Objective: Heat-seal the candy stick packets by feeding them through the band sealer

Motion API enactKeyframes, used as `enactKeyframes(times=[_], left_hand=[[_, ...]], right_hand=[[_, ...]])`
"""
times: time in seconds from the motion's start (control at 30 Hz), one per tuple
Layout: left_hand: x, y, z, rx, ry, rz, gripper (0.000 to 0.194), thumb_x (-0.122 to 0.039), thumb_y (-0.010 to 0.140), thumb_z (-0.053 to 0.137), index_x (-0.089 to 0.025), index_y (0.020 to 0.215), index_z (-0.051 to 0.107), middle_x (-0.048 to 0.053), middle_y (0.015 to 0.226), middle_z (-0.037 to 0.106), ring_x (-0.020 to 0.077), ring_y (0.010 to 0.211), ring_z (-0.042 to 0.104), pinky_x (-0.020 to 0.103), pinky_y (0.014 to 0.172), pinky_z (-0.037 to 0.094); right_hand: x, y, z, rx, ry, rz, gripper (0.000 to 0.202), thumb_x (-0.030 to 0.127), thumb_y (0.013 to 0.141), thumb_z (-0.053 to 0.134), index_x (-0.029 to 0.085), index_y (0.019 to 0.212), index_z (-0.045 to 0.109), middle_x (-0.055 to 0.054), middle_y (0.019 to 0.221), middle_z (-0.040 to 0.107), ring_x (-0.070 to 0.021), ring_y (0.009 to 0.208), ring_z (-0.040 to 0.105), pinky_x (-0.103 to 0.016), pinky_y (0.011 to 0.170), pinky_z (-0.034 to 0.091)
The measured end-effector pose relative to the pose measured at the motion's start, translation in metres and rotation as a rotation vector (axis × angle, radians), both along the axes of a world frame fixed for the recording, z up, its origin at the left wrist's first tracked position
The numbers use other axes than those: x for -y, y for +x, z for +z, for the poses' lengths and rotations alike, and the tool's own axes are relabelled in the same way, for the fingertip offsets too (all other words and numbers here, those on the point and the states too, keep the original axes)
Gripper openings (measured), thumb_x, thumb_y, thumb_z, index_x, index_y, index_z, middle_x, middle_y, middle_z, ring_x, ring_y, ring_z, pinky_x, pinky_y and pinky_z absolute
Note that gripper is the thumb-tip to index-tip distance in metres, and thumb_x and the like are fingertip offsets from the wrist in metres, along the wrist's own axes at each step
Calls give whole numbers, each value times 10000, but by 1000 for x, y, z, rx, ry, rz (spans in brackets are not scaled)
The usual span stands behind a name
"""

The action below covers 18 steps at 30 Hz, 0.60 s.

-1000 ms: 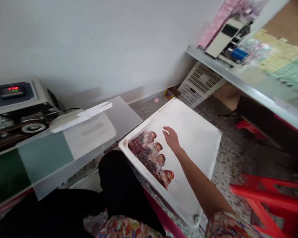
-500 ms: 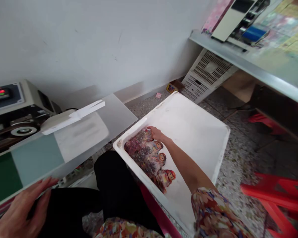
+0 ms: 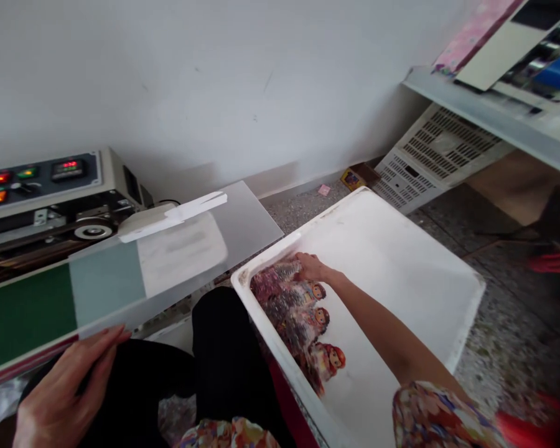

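Observation:
A white plastic tray (image 3: 396, 267) sits at a slant in front of my knees. Several rows of shiny printed packets (image 3: 318, 318) with cartoon doll figures stand packed along its left side. My right hand (image 3: 312, 267) reaches into the tray, its fingers curled round the far end of these packets, partly hiding the farthest row. Over my black trousers (image 3: 154, 379), my left hand (image 3: 70, 386) rests with its fingers stretched out and nothing in it. It is close to the front edge of the conveyor belt (image 3: 32, 305).
On the left is a machine (image 3: 42, 193) with lit displays and a wheel. A pale sheet and white strip (image 3: 196, 208) lie on its outfeed plate (image 3: 249, 218). White crates (image 3: 424, 155) stand beneath a metal table (image 3: 485, 112) carrying another machine. A small box (image 3: 359, 176) is by the wall.
The view has swung left, so more of the left machine's panel shows and the red stool at right is mostly out of view. My right hand stays at the far packets; my left remains over my lap.

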State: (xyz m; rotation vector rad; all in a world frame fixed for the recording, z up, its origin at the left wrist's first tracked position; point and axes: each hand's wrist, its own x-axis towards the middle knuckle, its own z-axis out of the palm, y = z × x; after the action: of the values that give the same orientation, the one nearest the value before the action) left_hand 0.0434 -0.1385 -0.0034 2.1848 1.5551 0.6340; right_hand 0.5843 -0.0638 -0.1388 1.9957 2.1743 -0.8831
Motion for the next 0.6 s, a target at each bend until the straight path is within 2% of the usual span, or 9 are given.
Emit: enactKeyframes(times=[0.07, 0.13, 0.23, 0.33, 0.47, 0.6], left_hand=[[0, 12, 8, 48, 12, 92, 577, -354, 880, 535, -730, 1313, 472, -347, 1267, 633, 270, 1090, 694, 550, 1143, 507], [0, 20, 12, 68, 28, 118, 553, -376, 862, 553, -743, 1273, 502, -343, 1197, 664, 272, 1064, 704, 549, 1120, 528], [0, 21, 13, 53, 40, 121, 541, -386, 861, 551, -730, 1278, 514, -326, 1190, 674, 267, 1074, 706, 550, 1123, 533], [-1, 17, 10, 50, 34, 101, 533, -374, 881, 552, -715, 1289, 517, -291, 1197, 682, 261, 1082, 701, 552, 1141, 518], [-1, 15, 7, 53, 42, 88, 510, -382, 908, 556, -699, 1305, 516, -233, 1186, 701, 262, 1088, 689, 552, 1143, 507], [-2, 21, 8, 68, 79, 56, 476, -366, 940, 563, -645, 1326, 539, -183, 1173, 713, 244, 1112, 680, 546, 1143, 496]], right_hand=[[2, 0, -3, -12, 1, -4, 690, 337, 685, 827, 204, 1310, 565, -107, 1235, 647, -307, 1179, 576, -435, 1027, 389], [2, 1, -6, -32, 6, -7, 733, 336, 666, 839, 216, 1334, 564, -114, 1268, 632, -312, 1199, 564, -433, 1031, 381], [-1, 3, -10, -67, 18, -28, 620, 320, 616, 850, 214, 1194, 652, -111, 1221, 630, -318, 1168, 563, -416, 997, 399], [-3, 5, -10, -128, 52, -82, 496, 271, 559, 840, 198, 1022, 675, -92, 1188, 630, -301, 1141, 558, -379, 959, 419], [3, 8, -6, -247, 81, -215, 292, 243, 591, 756, 205, 848, 623, -11, 933, 662, -217, 914, 595, -308, 817, 455], [16, 11, 5, -359, 126, -410, 207, 307, 639, 696, 225, 752, 544, 54, 691, 598, -167, 702, 558, -269, 657, 444]])
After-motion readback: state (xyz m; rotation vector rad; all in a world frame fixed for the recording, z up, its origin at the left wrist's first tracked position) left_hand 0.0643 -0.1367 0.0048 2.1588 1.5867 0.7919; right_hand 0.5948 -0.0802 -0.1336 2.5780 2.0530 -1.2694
